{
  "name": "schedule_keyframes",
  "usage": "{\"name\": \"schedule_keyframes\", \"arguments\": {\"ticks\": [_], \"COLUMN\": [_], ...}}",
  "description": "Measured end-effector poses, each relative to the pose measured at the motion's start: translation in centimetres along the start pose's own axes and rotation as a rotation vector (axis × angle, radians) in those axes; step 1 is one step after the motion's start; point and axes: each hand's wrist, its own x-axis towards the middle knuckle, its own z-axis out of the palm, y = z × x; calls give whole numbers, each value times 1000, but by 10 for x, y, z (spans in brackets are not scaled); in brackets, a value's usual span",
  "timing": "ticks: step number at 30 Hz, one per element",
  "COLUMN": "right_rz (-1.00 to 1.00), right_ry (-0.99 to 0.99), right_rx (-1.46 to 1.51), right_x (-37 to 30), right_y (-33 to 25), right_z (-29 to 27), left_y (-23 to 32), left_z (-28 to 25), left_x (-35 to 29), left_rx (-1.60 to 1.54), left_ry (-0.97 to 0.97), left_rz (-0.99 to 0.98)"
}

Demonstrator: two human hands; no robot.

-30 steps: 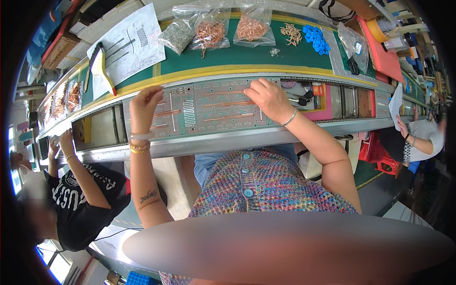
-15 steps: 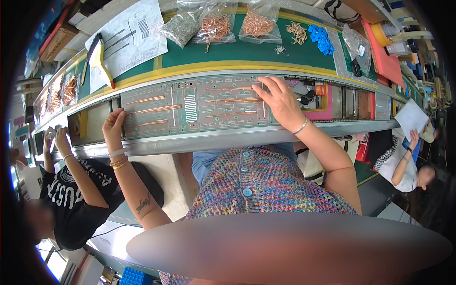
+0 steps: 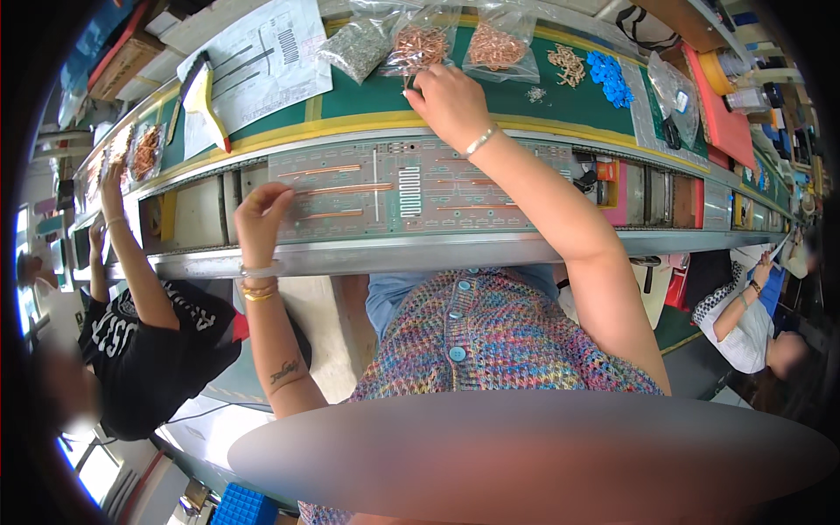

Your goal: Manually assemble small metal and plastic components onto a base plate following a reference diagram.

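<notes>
A long grey-green circuit board panel (image 3: 420,188) with copper strips lies on the conveyor in front of me. My left hand (image 3: 260,213) rests on its left end, fingers curled, touching the board near a copper strip. My right hand (image 3: 449,99) reaches past the board onto the green bench top, fingers pinched at the lower edge of a clear bag of copper parts (image 3: 420,45). I cannot tell whether it holds a part.
More clear bags (image 3: 495,42) of copper and grey parts, loose blue pieces (image 3: 608,74) and paper sheets (image 3: 262,66) lie on the green bench. A co-worker in a black shirt (image 3: 140,341) sits on my left, another person (image 3: 744,324) on my right.
My right hand left the board and reached up to the bag of copper parts. My left hand moved right along the board, which has shifted on the conveyor.
</notes>
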Motion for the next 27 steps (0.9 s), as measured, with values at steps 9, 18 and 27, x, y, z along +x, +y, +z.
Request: {"name": "schedule_keyframes", "arguments": {"ticks": [9,18,27], "right_rz": [140,-4,-46], "right_ry": [-99,24,16], "right_rx": [-275,68,216], "right_x": [21,-15,-36], "right_y": [-6,16,9], "right_z": [13,-23,-41], "left_y": [51,51,49], "left_z": [61,62,65], "left_x": [7,9,8], "left_rx": [606,761,907], "left_ry": [3,-43,-90], "left_rz": [506,579,554]}}
